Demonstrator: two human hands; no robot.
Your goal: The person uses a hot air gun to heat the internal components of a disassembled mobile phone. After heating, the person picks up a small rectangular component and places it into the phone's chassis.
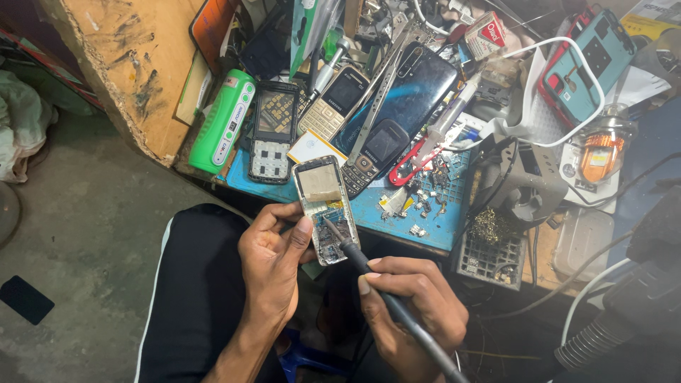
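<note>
Holding opened phone [325,210] (left hand [273,257]); right hand [411,306] grips soldering iron [369,273].

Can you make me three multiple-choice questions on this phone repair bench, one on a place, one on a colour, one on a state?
1. Where does the soldering iron tip rest?
A. on the opened phone board
B. on the green torch
C. on the floor

2. What colour is the work mat?
A. red
B. blue
C. white

3. How is the board held?
A. lying free on the mat
B. clamped in a vice
C. gripped in the left hand

Answers: 1 A, the tip touches the board's lower half; 2 B, the mat shows blue under loose parts; 3 C, fingers wrap the board while the right hand holds the iron.
</note>
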